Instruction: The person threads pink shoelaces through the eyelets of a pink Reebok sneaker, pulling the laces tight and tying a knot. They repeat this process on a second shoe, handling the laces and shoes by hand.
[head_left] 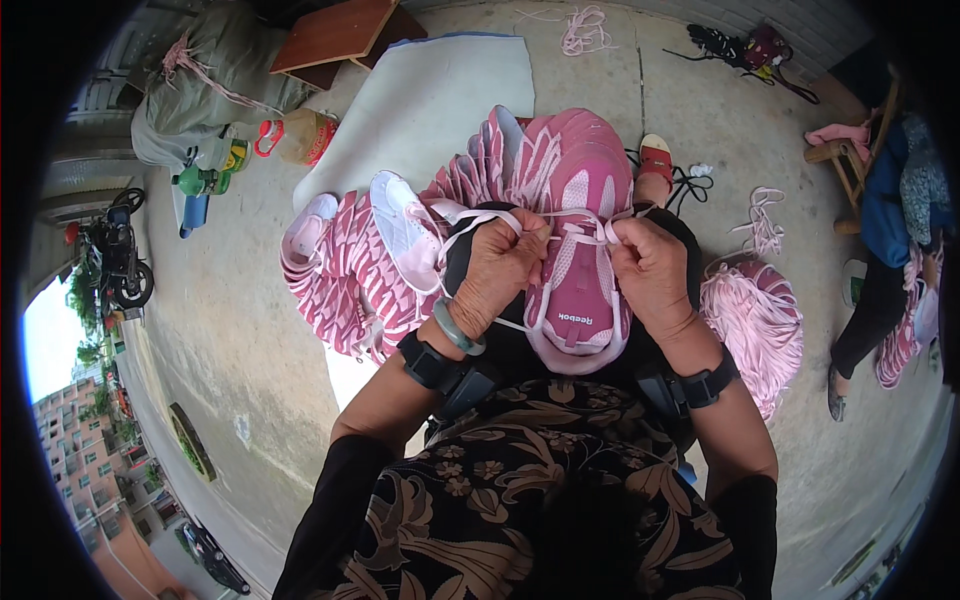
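A pink shoe upper (577, 290) rests across my lap, its tongue end toward me, on a long row of stacked uppers. Pale pink shoelace (567, 226) runs across its eyelets. My left hand (497, 262), just left of the upper, pinches one side of the lace between thumb and fingers. On the upper's right edge, my right hand (650, 265) is closed on the lace's other side. Close to my left hand lies a white-lined upper (405, 230) with loose lace ends. Several stacked uppers (360, 275) curve away to the left.
A heap of pink laces (752, 320) sits on the floor at right. A white sheet (440, 100) lies ahead, beside plastic bottles (200, 180) and a wooden table (345, 35). Another person (890, 240) sits at far right. A motorcycle (125, 255) stands far left.
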